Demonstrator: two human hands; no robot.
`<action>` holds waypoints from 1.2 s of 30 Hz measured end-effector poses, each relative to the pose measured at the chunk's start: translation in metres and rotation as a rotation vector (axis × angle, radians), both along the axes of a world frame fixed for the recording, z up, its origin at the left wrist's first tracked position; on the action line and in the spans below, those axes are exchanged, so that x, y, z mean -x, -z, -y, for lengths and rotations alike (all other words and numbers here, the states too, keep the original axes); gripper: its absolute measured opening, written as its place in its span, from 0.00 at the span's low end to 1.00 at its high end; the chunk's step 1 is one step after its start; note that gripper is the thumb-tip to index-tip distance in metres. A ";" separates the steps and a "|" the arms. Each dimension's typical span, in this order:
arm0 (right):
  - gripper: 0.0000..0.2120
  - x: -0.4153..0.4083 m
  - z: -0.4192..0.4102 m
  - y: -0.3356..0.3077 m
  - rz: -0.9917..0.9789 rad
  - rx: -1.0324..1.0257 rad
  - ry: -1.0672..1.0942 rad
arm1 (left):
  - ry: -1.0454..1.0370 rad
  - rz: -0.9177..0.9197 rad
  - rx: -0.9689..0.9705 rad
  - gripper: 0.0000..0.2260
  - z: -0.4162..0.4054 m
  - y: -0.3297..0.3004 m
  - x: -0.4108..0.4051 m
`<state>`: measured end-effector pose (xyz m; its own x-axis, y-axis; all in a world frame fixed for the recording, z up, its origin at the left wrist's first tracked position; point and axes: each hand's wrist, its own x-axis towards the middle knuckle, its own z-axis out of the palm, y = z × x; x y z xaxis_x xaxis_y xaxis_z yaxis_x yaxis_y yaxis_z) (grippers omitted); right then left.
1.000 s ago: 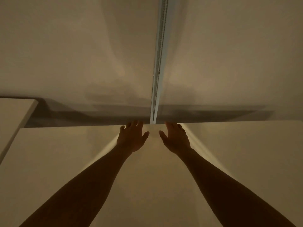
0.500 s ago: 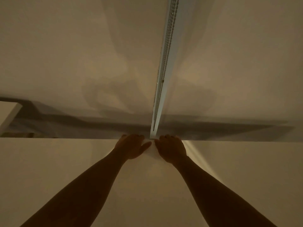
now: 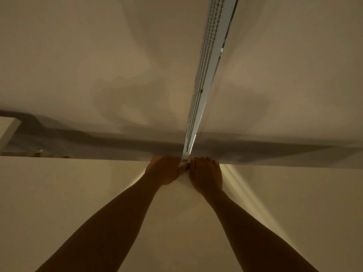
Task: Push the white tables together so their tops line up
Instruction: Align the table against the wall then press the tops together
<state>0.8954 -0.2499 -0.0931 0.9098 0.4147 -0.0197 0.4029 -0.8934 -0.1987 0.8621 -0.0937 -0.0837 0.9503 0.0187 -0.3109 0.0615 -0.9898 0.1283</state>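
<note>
**Gripped at the far edge — join not yet visible**

Seen from the head view in dim light: both arms stretched across the near white counter [image 3: 78, 203], both hands at its far edge, side by side and almost touching. Left hand [image 3: 164, 170] curled over that edge, fingers hidden behind it; right hand [image 3: 206, 173] curled over it the same way, thumbs nearly meeting. Directly beyond them, a wall with a white vertical rail [image 3: 204, 85] carrying a beaded chain. At far left, the corner of a 2nd white counter [image 3: 7, 128], well apart from the 1st, with a shadowed gap between.

Judged from this: task early to middle. Grip secured, but the 2 tops neither touching nor level. Left to do — close the gap and square the edges. Cannot tell how much of the 2nd counter lies out of view.
</note>
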 end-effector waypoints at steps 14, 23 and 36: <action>0.23 -0.023 -0.009 0.004 -0.014 0.003 0.032 | -0.021 0.151 0.090 0.27 -0.012 0.013 -0.022; 0.23 -0.013 -0.008 0.010 0.015 -0.044 0.095 | -0.078 0.177 0.117 0.22 -0.006 0.006 -0.009; 0.19 -0.019 -0.015 0.013 0.176 -0.037 0.029 | -0.090 0.162 0.153 0.31 -0.019 0.017 -0.014</action>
